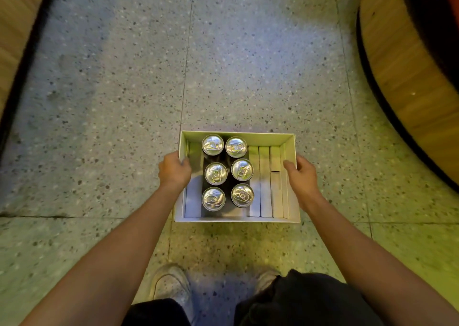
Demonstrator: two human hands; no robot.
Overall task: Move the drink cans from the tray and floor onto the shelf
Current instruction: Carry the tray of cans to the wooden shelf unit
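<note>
A white cardboard tray [238, 135] is held above the speckled floor, seen from straight overhead. Several drink cans [215, 173] with silver tops stand upright in two columns in its left half. My left hand [173, 170] grips the tray's left wall, thumb curled over the rim. On the opposite side my right hand [301, 174] grips the right wall, thumb inside the tray. White flat boxes [264, 181] fill the tray's right half beside the cans.
Terrazzo floor [124, 102] stretches ahead. A wooden unit with a dark base [22, 60] runs along the left edge. A curved wooden fixture [397, 60] bulges in at the right. My shoes [171, 283] show below the tray.
</note>
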